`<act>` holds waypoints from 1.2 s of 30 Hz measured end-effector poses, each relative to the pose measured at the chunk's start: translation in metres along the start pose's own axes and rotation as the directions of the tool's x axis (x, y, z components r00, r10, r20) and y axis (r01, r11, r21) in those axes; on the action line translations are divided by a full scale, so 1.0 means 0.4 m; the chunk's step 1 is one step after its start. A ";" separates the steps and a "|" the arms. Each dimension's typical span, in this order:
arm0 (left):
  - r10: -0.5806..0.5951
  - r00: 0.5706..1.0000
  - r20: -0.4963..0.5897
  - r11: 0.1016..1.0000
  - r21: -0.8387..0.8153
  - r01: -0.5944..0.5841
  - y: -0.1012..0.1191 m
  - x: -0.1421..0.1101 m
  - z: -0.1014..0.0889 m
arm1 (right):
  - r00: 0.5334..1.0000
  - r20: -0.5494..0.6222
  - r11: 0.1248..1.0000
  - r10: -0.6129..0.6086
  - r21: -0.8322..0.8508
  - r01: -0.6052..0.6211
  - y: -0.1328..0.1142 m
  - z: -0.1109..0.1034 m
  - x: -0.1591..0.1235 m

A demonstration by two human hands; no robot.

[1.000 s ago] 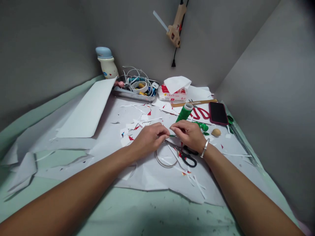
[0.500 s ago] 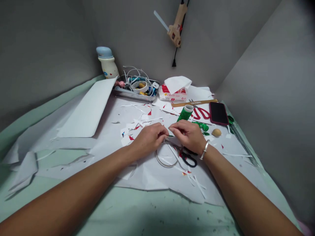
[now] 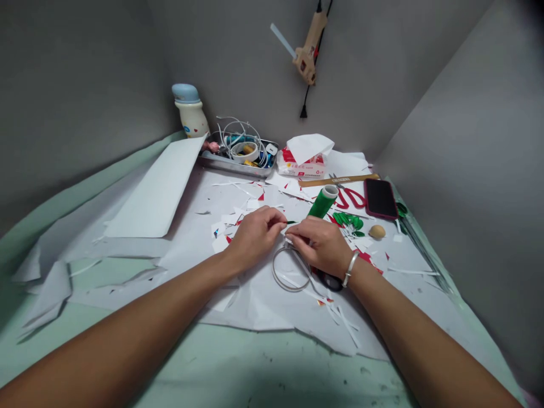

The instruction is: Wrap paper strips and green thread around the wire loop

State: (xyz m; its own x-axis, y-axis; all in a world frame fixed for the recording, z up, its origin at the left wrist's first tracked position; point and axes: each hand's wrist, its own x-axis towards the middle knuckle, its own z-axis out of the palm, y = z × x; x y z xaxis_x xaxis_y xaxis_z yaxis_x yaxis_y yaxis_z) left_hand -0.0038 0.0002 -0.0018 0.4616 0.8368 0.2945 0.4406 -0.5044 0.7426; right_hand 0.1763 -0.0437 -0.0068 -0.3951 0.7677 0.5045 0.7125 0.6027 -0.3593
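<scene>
My left hand (image 3: 258, 233) is closed in a pinch on a thin dark green piece (image 3: 291, 222), whose tip sticks out toward the right. Close beside it, my right hand (image 3: 322, 242) has its fingertips pressed together; whatever they hold is too small to make out. Just behind the right hand stands a spool of green thread (image 3: 323, 203), slightly tilted. A thin pale ring (image 3: 290, 289) lies on the paper below the fingers. Black-handled scissors (image 3: 331, 281) are partly hidden under the right hand. Several green leaf-like pieces (image 3: 349, 220) lie to its right.
At the back are a metal tray (image 3: 238, 166) of supplies, a tissue pack (image 3: 301, 165), a ruler (image 3: 340, 180), red scissors (image 3: 352, 198) and a phone (image 3: 381, 198). A bottle (image 3: 192, 116) stands back left near white card (image 3: 157, 192). A glue gun (image 3: 310, 51) hangs above.
My right hand has moved down and slightly toward me, below the left fingertips. The green piece now shows more clearly at the left hand. The view has shifted slightly.
</scene>
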 end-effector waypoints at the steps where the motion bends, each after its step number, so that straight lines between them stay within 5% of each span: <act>1: 0.022 1.000 0.017 0.999 0.037 -0.023 -0.001 -0.001 0.002 | 1.000 -0.019 1.000 -0.007 -0.015 0.007 -0.002 -0.005 0.001; 5: 0.102 0.988 0.116 0.993 0.053 -0.108 0.004 -0.006 0.005 | 0.985 -0.091 0.984 0.150 0.111 -0.139 0.008 -0.020 0.009; 11: 0.086 0.985 0.149 0.989 -0.136 -0.065 0.023 -0.007 -0.003 | 0.886 0.044 0.792 0.461 0.430 -0.434 0.028 -0.017 0.012; 17: -0.014 0.997 0.082 0.976 -0.214 0.031 0.024 -0.001 -0.008 | 0.866 0.015 0.762 0.500 0.468 -0.448 0.002 -0.003 0.013; 22: -0.050 0.998 0.023 0.987 -0.151 0.053 0.019 -0.002 -0.007 | 0.863 -0.064 0.780 0.501 0.465 -0.418 -0.004 0.014 0.011; 28: -0.018 1.000 -0.020 0.999 -0.051 0.017 0.025 -0.006 -0.007 | 0.820 -0.010 0.688 0.572 0.551 -0.473 -0.009 0.023 0.014; 36: -0.073 0.996 -0.053 0.992 -0.103 0.067 0.041 -0.009 -0.008 | 0.778 -0.157 0.722 0.609 0.516 -0.461 -0.035 0.037 0.018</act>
State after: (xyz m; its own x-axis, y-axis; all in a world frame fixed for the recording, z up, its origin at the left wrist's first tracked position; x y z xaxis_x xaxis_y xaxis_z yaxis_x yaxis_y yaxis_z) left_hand -0.0006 -0.0107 0.0113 0.3867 0.8814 0.2714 0.3885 -0.4226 0.8188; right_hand 0.1549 -0.0432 -0.0099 0.2175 0.9298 0.2971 0.3973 0.1937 -0.8970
